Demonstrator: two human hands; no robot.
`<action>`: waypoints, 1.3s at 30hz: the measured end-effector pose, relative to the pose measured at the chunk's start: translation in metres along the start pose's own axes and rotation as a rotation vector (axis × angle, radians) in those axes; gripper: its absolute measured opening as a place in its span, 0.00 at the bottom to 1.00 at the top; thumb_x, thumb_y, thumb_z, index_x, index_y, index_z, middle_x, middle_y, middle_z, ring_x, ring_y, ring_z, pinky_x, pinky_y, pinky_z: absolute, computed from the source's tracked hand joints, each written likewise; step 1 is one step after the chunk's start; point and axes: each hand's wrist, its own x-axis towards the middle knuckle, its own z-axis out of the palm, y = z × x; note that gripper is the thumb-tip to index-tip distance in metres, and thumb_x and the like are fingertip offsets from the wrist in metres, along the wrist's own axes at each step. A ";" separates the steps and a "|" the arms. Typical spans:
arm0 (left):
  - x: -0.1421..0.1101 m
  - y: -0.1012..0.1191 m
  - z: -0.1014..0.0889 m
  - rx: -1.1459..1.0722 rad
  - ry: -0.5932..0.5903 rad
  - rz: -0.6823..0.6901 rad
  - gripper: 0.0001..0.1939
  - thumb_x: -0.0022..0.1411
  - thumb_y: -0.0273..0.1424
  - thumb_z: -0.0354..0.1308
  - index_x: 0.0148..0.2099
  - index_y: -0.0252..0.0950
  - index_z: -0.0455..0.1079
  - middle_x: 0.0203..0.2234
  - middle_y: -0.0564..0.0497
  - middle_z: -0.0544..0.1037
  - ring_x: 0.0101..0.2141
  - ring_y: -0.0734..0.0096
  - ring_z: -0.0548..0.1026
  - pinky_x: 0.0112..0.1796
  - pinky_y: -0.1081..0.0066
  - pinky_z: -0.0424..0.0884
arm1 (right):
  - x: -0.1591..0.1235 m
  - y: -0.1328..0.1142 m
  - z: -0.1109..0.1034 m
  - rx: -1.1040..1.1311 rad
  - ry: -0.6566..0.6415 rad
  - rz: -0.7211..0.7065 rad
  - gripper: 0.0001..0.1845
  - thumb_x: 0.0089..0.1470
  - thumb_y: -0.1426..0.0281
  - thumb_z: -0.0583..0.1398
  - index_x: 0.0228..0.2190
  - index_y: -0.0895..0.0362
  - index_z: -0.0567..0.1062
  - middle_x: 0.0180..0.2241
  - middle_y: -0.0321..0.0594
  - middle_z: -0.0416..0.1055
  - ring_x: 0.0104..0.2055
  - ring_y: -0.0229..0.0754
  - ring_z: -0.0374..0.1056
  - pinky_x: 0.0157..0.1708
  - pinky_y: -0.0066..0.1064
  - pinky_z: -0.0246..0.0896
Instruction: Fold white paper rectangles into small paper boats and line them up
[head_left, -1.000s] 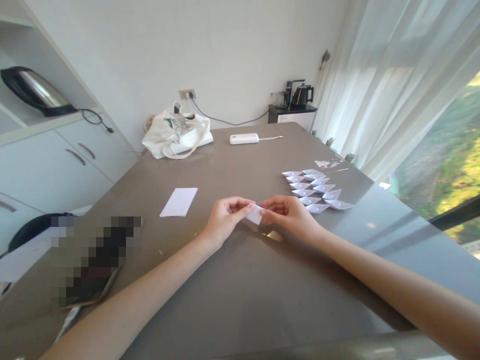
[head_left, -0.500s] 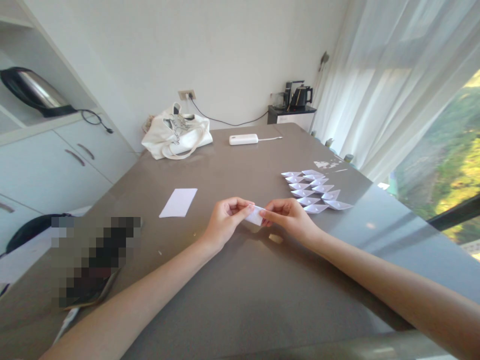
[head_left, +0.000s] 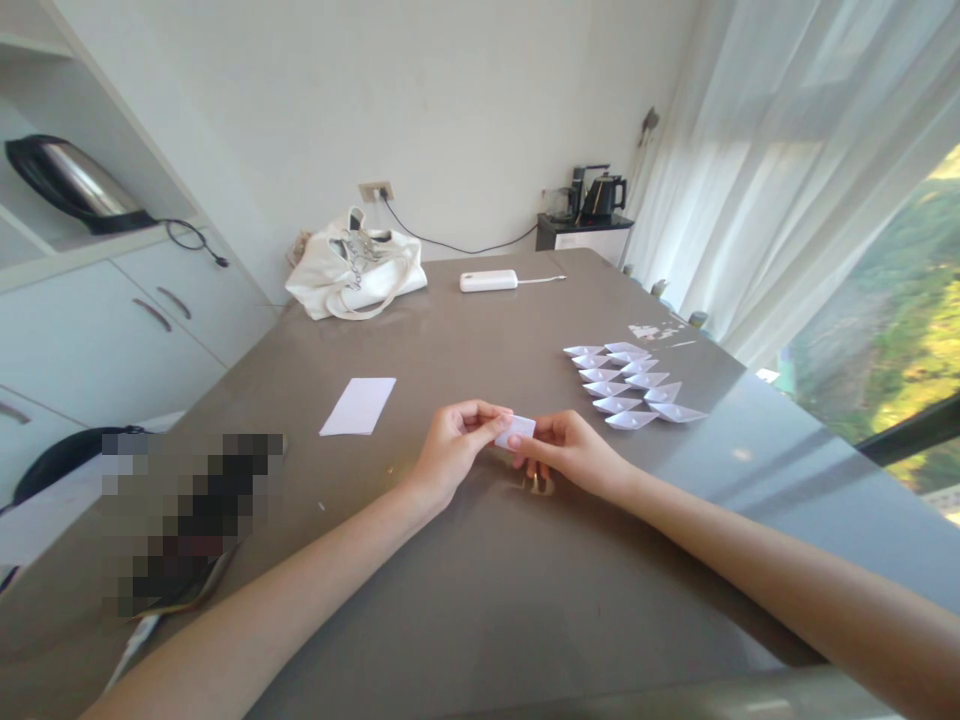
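Observation:
Between my two hands is a small folded piece of white paper [head_left: 519, 428], held just above the table. My left hand [head_left: 457, 440] pinches its left end between thumb and fingers. The right thumb lies across its lower front, with the fingers of my right hand [head_left: 570, 450] curled behind it, partly hidden. Several folded white paper boats [head_left: 630, 404] stand in two rows on the table, beyond and to the right of my right hand. Left of my left hand lies a stack of white paper sheets [head_left: 358, 406].
A white handbag [head_left: 360, 275] and a white power bank [head_left: 488, 281] with a short cable are at the table's [head_left: 480, 600] far side. Paper scraps [head_left: 655, 330] lie at the right edge. A blurred-out dark object [head_left: 199, 530] is at the left, near my forearm.
My right hand has turned and shifted slightly down, its thumb moving left over the paper. The paper now sits more level. My left hand has hardly moved and keeps its pinch.

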 end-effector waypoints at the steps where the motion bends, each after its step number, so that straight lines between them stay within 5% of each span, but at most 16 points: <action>1: -0.001 0.001 0.001 0.003 0.001 -0.003 0.10 0.48 0.34 0.66 0.30 0.32 0.75 0.25 0.49 0.78 0.28 0.71 0.74 0.34 0.71 0.69 | 0.000 0.002 0.001 0.007 -0.022 0.018 0.23 0.47 0.52 0.61 0.23 0.62 0.74 0.17 0.37 0.70 0.16 0.33 0.63 0.16 0.23 0.58; 23: -0.004 -0.004 0.008 0.016 -0.021 0.049 0.12 0.50 0.37 0.65 0.31 0.33 0.72 0.22 0.52 0.76 0.23 0.73 0.71 0.29 0.73 0.67 | 0.001 0.002 0.011 0.119 0.038 0.067 0.16 0.43 0.60 0.65 0.20 0.61 0.73 0.14 0.33 0.66 0.15 0.30 0.59 0.14 0.21 0.56; 34: -0.003 -0.003 0.006 0.063 -0.012 0.122 0.10 0.52 0.34 0.63 0.31 0.33 0.70 0.25 0.52 0.75 0.28 0.73 0.72 0.33 0.74 0.67 | 0.001 0.002 0.008 0.059 0.093 -0.037 0.19 0.44 0.58 0.65 0.18 0.61 0.70 0.16 0.33 0.65 0.17 0.30 0.58 0.16 0.22 0.55; 39: 0.001 -0.004 0.002 0.030 0.050 0.114 0.10 0.52 0.34 0.63 0.31 0.32 0.69 0.26 0.52 0.75 0.28 0.74 0.72 0.33 0.74 0.67 | 0.001 0.000 0.003 0.052 0.021 -0.068 0.21 0.50 0.54 0.60 0.26 0.62 0.74 0.21 0.38 0.71 0.19 0.31 0.61 0.18 0.23 0.56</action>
